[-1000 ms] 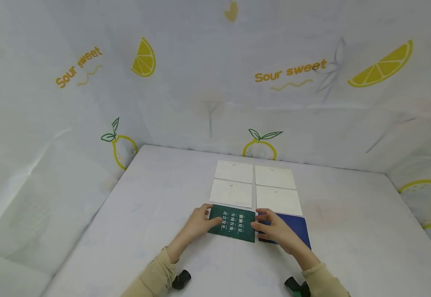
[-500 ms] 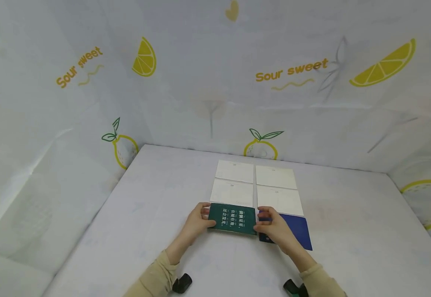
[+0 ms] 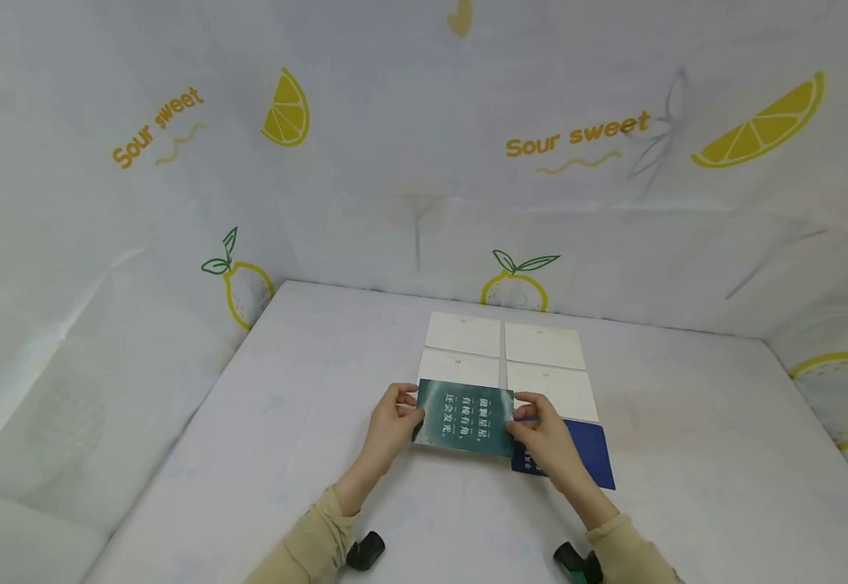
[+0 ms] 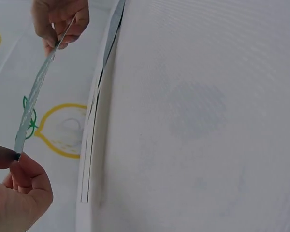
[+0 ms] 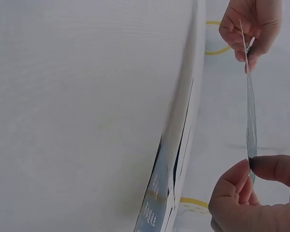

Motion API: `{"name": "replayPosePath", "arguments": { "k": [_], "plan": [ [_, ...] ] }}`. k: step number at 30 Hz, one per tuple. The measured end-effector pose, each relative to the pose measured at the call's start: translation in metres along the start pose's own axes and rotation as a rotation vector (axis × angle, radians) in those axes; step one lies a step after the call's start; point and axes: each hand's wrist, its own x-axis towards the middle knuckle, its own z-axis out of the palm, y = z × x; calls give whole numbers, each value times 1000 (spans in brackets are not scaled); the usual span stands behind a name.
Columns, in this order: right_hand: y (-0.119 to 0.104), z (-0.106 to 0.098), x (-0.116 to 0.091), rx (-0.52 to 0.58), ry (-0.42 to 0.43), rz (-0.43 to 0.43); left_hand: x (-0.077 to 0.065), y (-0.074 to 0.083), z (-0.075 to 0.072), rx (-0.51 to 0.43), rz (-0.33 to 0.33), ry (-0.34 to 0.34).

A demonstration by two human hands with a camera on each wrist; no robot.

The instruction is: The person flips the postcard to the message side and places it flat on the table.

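Observation:
Between both hands a green card [image 3: 465,418] with white printed characters is held up off the table, seen nearly edge-on in both wrist views. My left hand [image 3: 389,426] pinches its left edge between thumb and fingers. At the opposite edge, my right hand [image 3: 544,434] pinches it the same way; in the right wrist view the thumb and fingers of the right hand [image 5: 253,193] meet at the card's end. A blue card [image 3: 590,454] lies on the table under my right hand, partly covered by it.
Several white cards lie in two columns behind the hands, among them a far left card [image 3: 462,334] and a near right card [image 3: 551,392]. Black objects sit by the sleeves, one at left [image 3: 367,551] and one at right [image 3: 571,560]. A lemon-print wall covering [image 3: 365,186] stands behind the white table [image 3: 307,365].
The green card has come up off the table, tilting toward the camera and now overlapping a white card behind it. Both hands have risen with it, still at its two side edges.

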Motion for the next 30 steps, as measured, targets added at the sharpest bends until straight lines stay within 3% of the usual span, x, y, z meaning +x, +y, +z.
{"name": "replayPosePath", "arguments": {
  "k": [9, 17, 25, 30],
  "plan": [
    [-6, -7, 1, 73, 34, 9, 0, 9, -2, -125, 5, 28],
    [-6, -11, 3, 107, 42, -33, 4, 10, -4, -150, 41, 32],
    [-7, -13, 2, 182, 43, -63, 5, 9, -8, -199, -12, 31],
    [-6, -13, 1, 236, 41, -92, 5, 7, -11, -220, -11, 17]
  ]
}}
